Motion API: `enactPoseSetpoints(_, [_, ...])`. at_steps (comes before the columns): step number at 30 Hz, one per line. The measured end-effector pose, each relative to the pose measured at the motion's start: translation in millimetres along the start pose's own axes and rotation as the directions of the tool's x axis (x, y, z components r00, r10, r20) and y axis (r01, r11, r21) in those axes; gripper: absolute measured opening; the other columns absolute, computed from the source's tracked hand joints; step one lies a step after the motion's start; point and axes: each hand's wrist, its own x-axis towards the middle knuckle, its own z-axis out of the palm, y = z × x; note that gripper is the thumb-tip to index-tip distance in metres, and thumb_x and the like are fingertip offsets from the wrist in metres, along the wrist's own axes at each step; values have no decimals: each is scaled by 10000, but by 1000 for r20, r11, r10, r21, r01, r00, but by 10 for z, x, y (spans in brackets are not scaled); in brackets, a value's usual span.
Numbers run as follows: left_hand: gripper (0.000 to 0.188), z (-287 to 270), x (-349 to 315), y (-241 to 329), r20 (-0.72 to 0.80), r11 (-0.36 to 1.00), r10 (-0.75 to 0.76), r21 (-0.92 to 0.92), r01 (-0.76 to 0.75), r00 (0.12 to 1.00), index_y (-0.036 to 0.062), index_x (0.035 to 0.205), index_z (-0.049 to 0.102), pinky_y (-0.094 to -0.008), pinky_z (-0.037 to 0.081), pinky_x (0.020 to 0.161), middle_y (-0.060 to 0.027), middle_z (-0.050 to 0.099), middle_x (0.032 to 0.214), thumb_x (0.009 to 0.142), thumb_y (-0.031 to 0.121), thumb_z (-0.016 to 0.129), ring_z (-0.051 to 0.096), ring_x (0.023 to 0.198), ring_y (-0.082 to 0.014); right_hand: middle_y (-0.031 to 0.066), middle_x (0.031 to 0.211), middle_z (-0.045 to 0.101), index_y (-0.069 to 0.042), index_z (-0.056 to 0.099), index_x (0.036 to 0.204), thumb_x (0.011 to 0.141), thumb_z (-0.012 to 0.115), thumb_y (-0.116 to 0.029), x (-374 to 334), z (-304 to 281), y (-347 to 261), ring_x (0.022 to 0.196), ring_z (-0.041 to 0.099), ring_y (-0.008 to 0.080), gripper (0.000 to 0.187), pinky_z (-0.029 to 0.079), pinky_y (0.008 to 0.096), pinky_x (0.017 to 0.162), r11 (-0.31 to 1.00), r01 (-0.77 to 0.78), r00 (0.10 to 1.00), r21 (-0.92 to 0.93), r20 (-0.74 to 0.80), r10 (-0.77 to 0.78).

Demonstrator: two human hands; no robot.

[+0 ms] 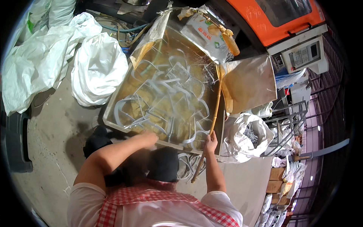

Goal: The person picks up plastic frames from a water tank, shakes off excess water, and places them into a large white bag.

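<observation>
While right hand (211,143) holds bamboo stick (217,109) along tub's (172,144) right edge, fingers wrapped round, left hand (148,139) blurs at near edge, grip unclear. Many pale strips (168,80) inside tub, seemingly still unhandled; loops (184,167) outside near edge, whether done unclear.

left hand (149,139): was blurred, its grip unclear to me | orange machine (250,16): was cut off up top
</observation>
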Motion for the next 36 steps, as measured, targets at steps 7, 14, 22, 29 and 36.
enactPoseSetpoints(7, [320, -10, 7, -6, 26, 1000, -14, 27, 14, 1000, 23, 974, 581, -438, 457, 778, -177, 616, 943, 747, 241, 635, 579, 918, -339, -14, 817, 510, -6, 359, 1319, 855, 477, -2, -718, -412, -183, 595, 422, 31, 480, 340, 173, 481, 999, 18, 1000, -31, -10, -19])
enactPoseSetpoints(14, [322, 68, 7, 36, 12, 1000, -12, 20, 12, 1000, 21, 1001, 591, -443, 458, 780, -179, 619, 945, 754, 226, 622, 584, 916, -338, 164, 844, 630, -92, 477, 1250, 862, 515, -83, -1744, -1351, 317, 649, 590, 186, 389, 465, 305, 606, 790, 89, 996, -607, 64, -63])
enactPoseSetpoints(22, [286, -131, -145, 126, -18, 1000, -30, 9, 30, 999, 2, 929, 623, -437, 469, 762, -188, 628, 901, 754, 228, 625, 596, 887, -341, 9, 642, 493, -93, 461, 1272, 836, 520, -83, -2008, -1362, 113, 534, 442, 62, 439, 397, 227, 483, 700, 157, 975, -697, 222, 3])
enactPoseSetpoints(29, [302, 20, -119, 24, 43, 999, -52, 17, 51, 998, -4, 925, 621, -432, 468, 767, -191, 626, 912, 751, 242, 625, 594, 884, -343, 64, 884, 624, -61, 446, 1281, 844, 537, -66, -2059, -944, -375, 734, 583, 131, 447, 468, 260, 637, 850, -188, 967, -492, 60, 249])
enactPoseSetpoints(36, [299, 46, -9, 16, 41, 998, -62, 28, 61, 997, 22, 969, 612, -434, 447, 815, -181, 613, 969, 751, 227, 623, 571, 947, -339, 11, 766, 511, -36, 422, 1284, 841, 528, -46, -790, -744, -144, 578, 446, 66, 456, 381, 214, 495, 927, 37, 981, -374, 190, 37])
